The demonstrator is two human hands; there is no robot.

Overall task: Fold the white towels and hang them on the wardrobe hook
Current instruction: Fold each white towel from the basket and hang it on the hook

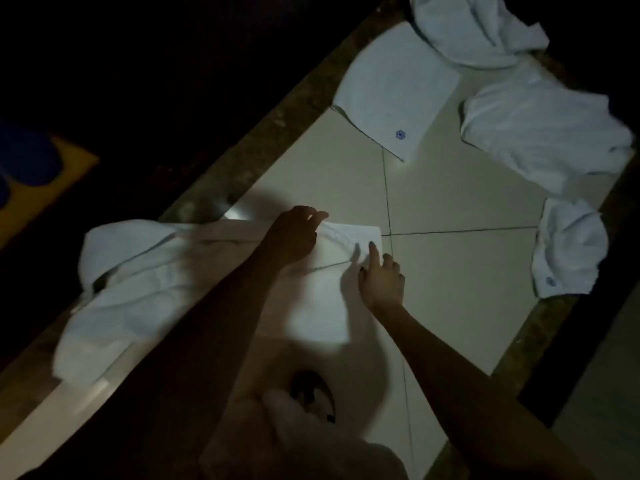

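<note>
Pale tile floor (450,306), dimly lit, edged by a brown stone border (277,133) running diag. from lower left to top centre. Beyond the border at far left, a yellow-and-blue mat (41,168), mostly in the dark.

Biggest cloth: crumpled white heap (131,282) at left, lying across the border and onto the tiles. Next, centre towel (322,299), spread flat on the tiles right in front of the person, far end folded over into a thicker band under both hands.

Upper right, well apart from the centre towel: right towel (540,133), loosely laid, edges rumpled. Beside it to the left, folded towel (391,91), a neat rectangle w/ a blue logo (400,134) near its lower corner. Above both, top towel (478,26), bunched, partly cut off by the frame edge. Mid right, small towel (568,251), crumpled, also w/ a blue mark low down.

Left hand (294,237): fingers curled over the far-left end of the folded band, gripping the centre towel. Right hand (381,282): index finger straight, tip on the band's right edge, thumb just beside, other fingers curled; pinch or plain press, can't tell, as blurred. No towel on any hook in view.
</note>
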